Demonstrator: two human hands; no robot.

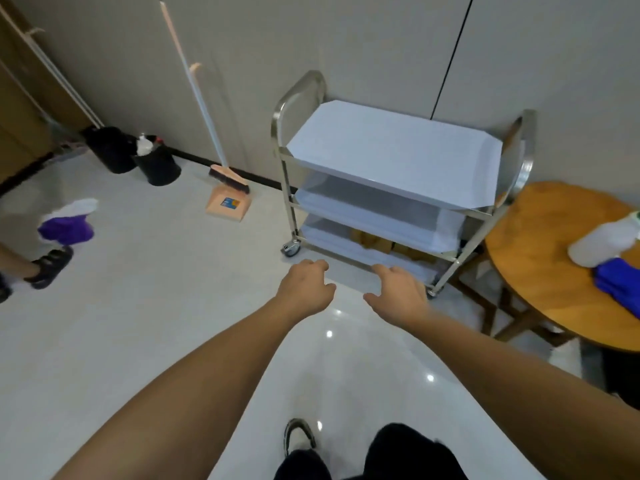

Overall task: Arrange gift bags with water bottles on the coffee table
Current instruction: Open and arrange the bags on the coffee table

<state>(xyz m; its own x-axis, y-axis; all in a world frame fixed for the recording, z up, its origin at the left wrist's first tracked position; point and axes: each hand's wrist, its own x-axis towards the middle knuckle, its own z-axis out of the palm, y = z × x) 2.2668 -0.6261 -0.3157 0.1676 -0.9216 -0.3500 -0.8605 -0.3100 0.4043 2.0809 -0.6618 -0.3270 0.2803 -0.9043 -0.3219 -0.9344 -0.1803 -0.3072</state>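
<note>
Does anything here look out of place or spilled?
Nothing looks spilled or broken. The spray bottle lies on its side on the round table beside a blue cloth, which is a little odd.

Cart (394, 174): polished metal frame, matt white shelves. Floor (156, 306): glossy pale tile. Round table (547, 271): smooth wood
</note>
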